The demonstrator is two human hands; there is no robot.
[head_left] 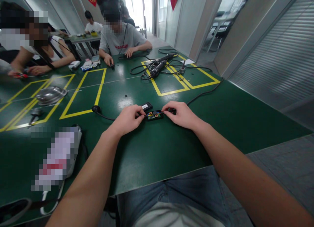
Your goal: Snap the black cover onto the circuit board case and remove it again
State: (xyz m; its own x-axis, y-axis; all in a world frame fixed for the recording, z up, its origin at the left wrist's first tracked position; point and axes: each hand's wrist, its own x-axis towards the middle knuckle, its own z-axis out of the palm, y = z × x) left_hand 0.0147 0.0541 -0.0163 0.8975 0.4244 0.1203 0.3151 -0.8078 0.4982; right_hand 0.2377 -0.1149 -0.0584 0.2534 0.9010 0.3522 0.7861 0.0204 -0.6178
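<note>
An opened black adapter case (154,118) lies on the green table between my hands, its small circuit board, round orange-ringed coils and thin coloured wires exposed. My left hand (130,119) pinches at the case's left end, where the wires come out. At its right end my right hand (181,115) has thumb and fingertips pressed together; whether they grip the rim or a wire is too small to tell. Just behind the case rests its black cover (148,106) with a white label. A black cable runs left to a round plug (96,109), and another cord (203,95) leads off right.
Black electric screwdrivers (158,68) with tangled cords lie across the yellow tape outlines at the back. A shiny metal shell (51,94) and a dark metal part (35,114) sit left. A white pouch (76,151) lies by my left forearm. Other people work across the table.
</note>
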